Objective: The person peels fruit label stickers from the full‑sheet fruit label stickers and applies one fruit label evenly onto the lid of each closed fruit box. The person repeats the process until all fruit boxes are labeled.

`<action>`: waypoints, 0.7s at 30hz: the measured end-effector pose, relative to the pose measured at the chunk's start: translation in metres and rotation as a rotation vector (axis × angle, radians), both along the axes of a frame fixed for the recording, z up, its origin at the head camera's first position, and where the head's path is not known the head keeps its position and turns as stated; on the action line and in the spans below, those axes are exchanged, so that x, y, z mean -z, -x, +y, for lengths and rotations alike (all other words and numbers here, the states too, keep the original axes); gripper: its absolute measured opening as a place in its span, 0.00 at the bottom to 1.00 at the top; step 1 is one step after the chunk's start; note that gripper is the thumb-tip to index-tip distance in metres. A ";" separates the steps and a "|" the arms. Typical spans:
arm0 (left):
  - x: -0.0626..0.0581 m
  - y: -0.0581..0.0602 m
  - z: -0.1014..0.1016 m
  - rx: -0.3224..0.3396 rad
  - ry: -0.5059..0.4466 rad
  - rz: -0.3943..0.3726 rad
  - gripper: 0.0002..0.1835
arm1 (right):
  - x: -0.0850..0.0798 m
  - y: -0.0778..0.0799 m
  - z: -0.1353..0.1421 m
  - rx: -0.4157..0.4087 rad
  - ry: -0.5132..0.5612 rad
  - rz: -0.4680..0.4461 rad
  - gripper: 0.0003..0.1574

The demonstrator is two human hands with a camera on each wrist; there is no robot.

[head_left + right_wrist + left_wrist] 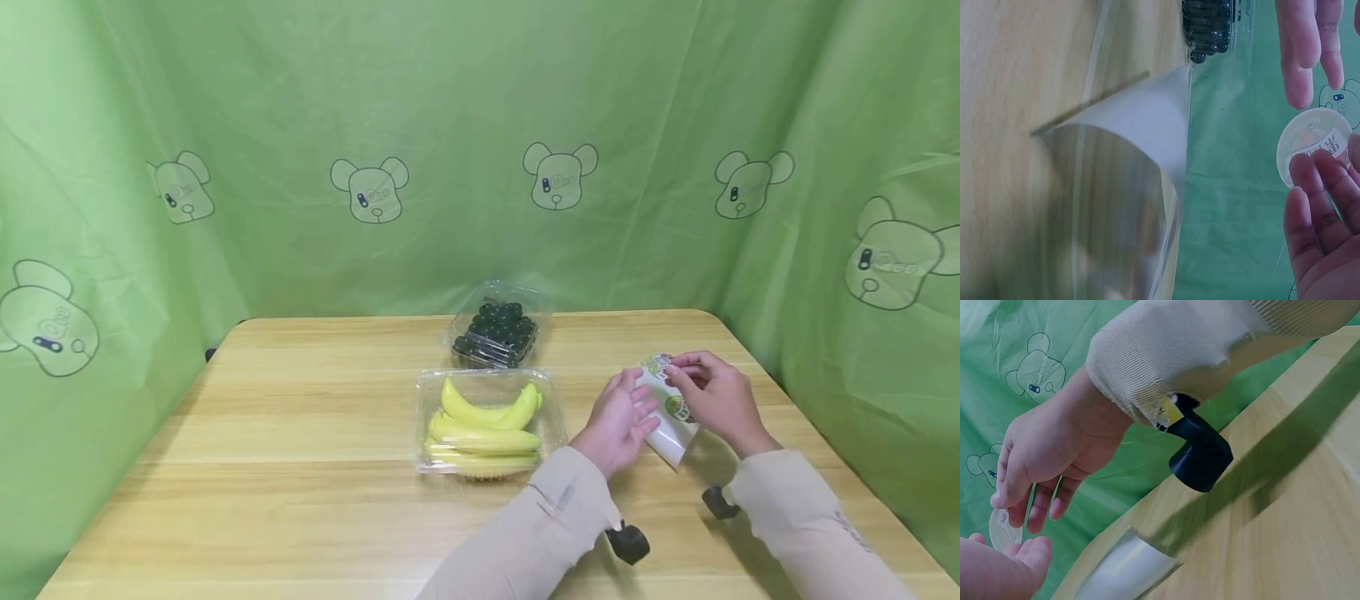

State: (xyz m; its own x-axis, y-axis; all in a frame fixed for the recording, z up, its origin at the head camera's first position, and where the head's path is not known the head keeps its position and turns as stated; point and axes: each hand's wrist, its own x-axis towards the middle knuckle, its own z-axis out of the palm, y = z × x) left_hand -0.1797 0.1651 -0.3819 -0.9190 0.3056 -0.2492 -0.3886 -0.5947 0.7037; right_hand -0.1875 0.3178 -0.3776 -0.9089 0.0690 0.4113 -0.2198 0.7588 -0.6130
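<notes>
My right hand (716,400) pinches a round, pale, see-through sticker with printed lettering (1310,134) between thumb and fingers, raised above the table. My left hand (618,421) is just left of it, palm turned up and fingers loosely extended, with its fingertips close to the sticker (1004,531) in the left wrist view. Below the hands, a glossy white sticker sheet (670,440) lies on the table, its near end arched upward. A round green printed sticker (677,407) shows on the sheet, partly covered by the right hand.
Left of the hands, a clear plastic box (555,417) holds several yellow bananas (483,437). Behind it stands an open clear clamshell with dark grapes (498,325). A wooden table (300,467) carries everything; green curtains with bear prints (450,83) surround it.
</notes>
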 end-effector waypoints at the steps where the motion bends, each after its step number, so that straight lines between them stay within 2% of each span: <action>1: -0.001 0.001 0.000 0.007 -0.007 0.001 0.21 | 0.000 0.000 0.000 -0.003 0.004 0.005 0.18; 12: -0.006 0.005 -0.002 0.055 -0.015 0.008 0.23 | 0.003 -0.002 -0.002 -0.058 0.021 0.019 0.15; 21: -0.009 0.007 -0.005 0.053 -0.014 0.006 0.23 | 0.003 -0.002 -0.004 -0.111 0.053 0.037 0.13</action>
